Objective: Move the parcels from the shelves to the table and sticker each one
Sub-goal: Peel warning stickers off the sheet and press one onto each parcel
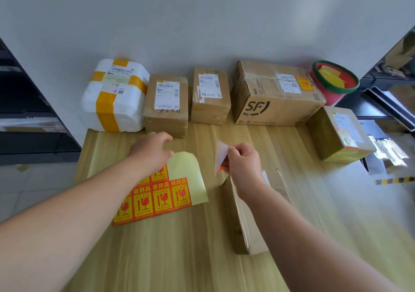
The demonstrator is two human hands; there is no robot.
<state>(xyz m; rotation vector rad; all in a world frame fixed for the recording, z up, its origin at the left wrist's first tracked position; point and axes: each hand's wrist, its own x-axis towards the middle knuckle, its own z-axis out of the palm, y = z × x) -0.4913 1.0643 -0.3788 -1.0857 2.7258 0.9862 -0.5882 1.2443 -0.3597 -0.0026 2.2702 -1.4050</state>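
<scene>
Now a peeled white-backed paper sticker (221,154) is pinched by the right hand (243,160); the yellow-backed sheet of orange stickers (182,179) is touched by the left hand (152,148), fingers relaxed.

Lined along the far side of the tabletop (202,258): white foam parcel (114,96) strapped with yellow tape, small brown box (166,105), second brown box (210,96), big SF carton (274,94) bearing a red-yellow label (304,84). Further right, angled taped box (339,134). Nearer: flat brown parcel (244,220) beside a half-used sticker sheet (161,193). Peeled sticker (221,154) raised upright, white back showing.
</scene>
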